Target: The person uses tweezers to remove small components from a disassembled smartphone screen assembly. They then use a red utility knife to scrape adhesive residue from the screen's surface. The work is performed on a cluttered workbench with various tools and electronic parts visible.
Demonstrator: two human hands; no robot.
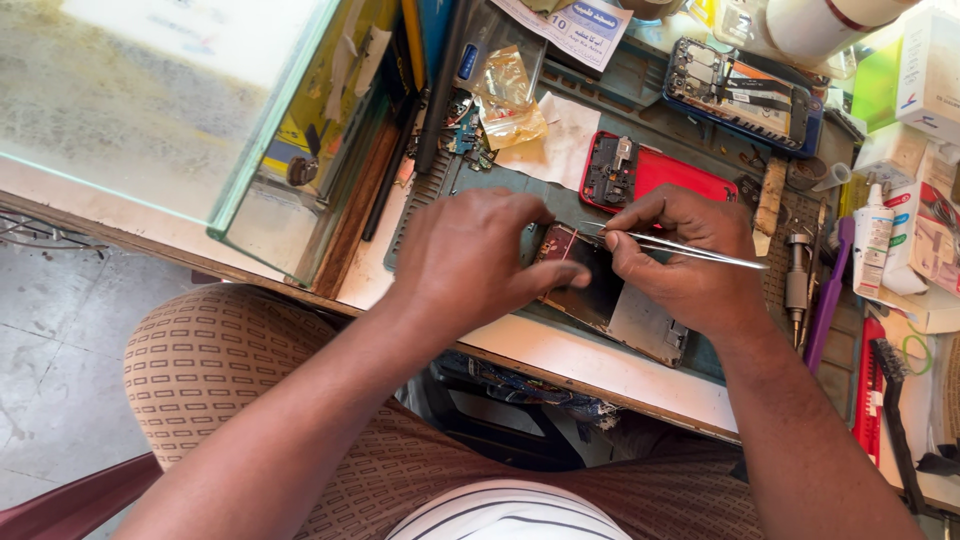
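Lying on the grey work mat (560,195) — a red phone shell (655,175) with its board exposed, and farther back a blue opened phone (745,95). Resting at the left, a glass case (170,110); sitting beside it, a crumpled clear bag (508,95). Standing at the right edge (among boxes) a white squeeze bottle (872,235), a purple pry tool (828,295) and a black brush (895,400).

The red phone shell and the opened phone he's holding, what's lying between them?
In the head view, the right hand with its metal tweezers crosses the stretch between the red phone shell and the opened phone. Otherwise only grey work mat shows there.
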